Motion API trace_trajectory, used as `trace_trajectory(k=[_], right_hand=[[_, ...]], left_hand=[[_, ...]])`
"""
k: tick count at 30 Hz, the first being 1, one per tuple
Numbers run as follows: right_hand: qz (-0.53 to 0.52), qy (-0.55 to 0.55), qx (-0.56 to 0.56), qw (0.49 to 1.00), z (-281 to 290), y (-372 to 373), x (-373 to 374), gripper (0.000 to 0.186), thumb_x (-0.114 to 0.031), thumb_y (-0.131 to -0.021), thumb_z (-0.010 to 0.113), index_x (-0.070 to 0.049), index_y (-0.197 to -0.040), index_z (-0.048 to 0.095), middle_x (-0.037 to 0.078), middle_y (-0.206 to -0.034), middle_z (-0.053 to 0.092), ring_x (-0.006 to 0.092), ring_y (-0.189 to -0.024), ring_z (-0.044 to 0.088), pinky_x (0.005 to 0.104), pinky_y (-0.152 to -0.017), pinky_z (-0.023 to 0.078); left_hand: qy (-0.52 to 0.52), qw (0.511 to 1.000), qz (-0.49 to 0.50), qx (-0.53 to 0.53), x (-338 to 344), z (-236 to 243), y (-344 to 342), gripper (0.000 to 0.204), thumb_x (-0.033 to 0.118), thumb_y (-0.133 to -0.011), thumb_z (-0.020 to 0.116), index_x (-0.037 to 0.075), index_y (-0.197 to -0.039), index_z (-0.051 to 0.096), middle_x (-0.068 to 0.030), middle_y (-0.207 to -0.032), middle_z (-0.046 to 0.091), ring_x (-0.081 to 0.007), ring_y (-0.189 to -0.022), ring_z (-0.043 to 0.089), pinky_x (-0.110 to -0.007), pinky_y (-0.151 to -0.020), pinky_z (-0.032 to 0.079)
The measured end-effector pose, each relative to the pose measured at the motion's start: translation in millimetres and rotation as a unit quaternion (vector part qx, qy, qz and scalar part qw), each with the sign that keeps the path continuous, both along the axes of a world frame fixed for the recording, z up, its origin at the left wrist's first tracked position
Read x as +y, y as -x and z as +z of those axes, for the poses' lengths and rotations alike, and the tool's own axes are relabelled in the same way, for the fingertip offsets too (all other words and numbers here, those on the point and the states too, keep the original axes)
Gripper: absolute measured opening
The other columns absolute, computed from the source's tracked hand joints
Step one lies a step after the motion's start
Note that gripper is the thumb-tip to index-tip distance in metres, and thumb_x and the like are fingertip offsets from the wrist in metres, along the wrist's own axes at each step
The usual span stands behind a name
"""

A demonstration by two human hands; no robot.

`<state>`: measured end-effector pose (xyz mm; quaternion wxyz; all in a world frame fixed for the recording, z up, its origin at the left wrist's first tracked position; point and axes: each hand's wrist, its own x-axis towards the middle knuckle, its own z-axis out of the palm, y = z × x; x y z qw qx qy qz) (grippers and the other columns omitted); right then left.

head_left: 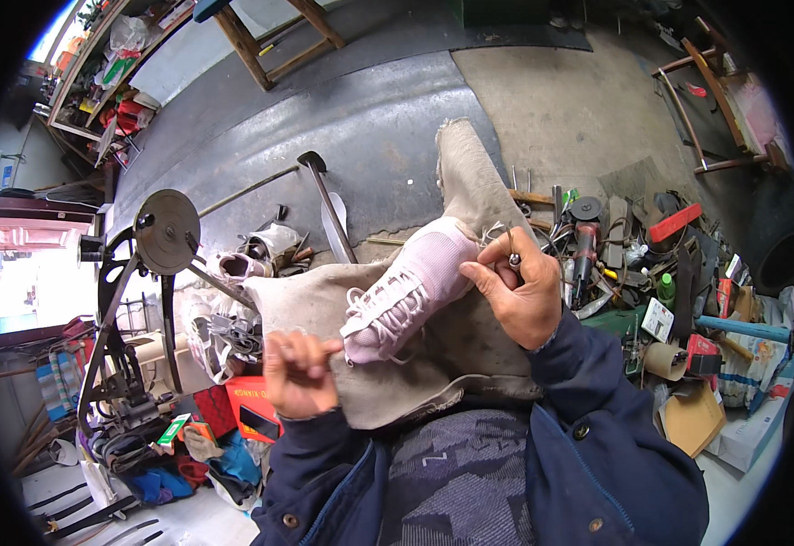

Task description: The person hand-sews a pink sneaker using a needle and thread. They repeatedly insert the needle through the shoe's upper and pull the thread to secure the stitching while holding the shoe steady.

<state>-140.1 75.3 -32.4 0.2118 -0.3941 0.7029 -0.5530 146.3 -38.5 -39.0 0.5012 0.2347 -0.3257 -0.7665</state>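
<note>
A pale pink lace-up sneaker lies across my lap on a worn grey-brown cloth, its toe toward the upper right. White laces run loosely over its front. At the toe end, my right hand is closed with thumb and fingers around a small thin tool with a shiny metal end. My left hand is beside the shoe's ankle end, fingers curled and one fingertip close to the collar. Whatever its fingers pinch is too small to make out.
A hand-cranked machine with a round wheel stands at my left, near more shoes. On my right lie heaped tools, including an angle grinder and a red box. A wooden stool stands farther off.
</note>
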Motion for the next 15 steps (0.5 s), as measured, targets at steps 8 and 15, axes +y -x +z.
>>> trace_trajectory(k=[8, 15], right_hand=[[-0.02, -0.012, -0.022, 0.999, 5, -4, -5, 0.03, -0.009, -0.084, 0.089, -0.003, -0.097, 0.064, -0.002, -0.067, 0.048, 0.0048, -0.054, 0.041, 0.024, -0.051, 0.035], [0.026, -0.014, 0.07, 0.997, 7, 11, -11, 0.038, -0.021, -0.082, 0.092, -0.001, -0.094, 0.063, 0.011, -0.077, 0.065, 0.0223, -0.059, 0.064, 0.0332, -0.06, 0.053]], left_hand=[[-0.09, 0.995, 0.02, -0.037, -1, -6, -69, 0.033, 0.031, -0.116, 0.044, 0.009, -0.093, 0.052, 0.0016, -0.063, 0.033, -0.0124, -0.049, 0.03, -0.035, -0.054, 0.04], [-0.129, 0.983, 0.025, -0.127, 30, 3, -57, 0.037, 0.037, -0.114, 0.05, 0.009, -0.09, 0.053, 0.0007, -0.065, 0.037, -0.0128, -0.048, 0.033, -0.038, -0.055, 0.047]])
